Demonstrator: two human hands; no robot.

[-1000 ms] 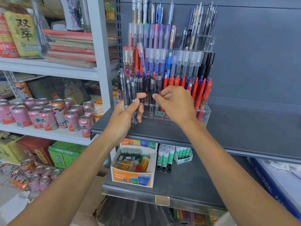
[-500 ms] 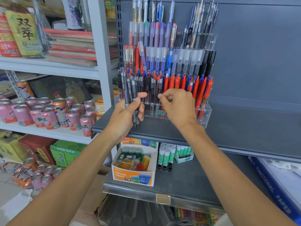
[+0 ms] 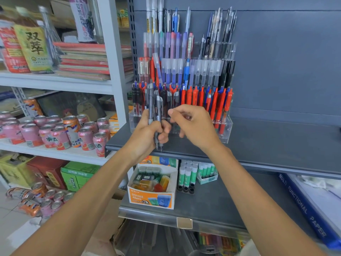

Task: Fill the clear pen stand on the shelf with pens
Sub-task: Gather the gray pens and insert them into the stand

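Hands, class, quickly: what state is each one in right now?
Left hand: grips a bundle of grey pens.
Right hand: fingers curled, contents cannot be told.

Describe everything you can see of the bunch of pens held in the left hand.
The bunch of pens is a few dark grey pens with smoky translucent barrels, plastic by the look, and grey clips near the top. They stand nearly upright, tips poking out below the fist. The left hand grips their lower barrels, in front of the left end of the clear pen stand. Nothing else plainly touches them.
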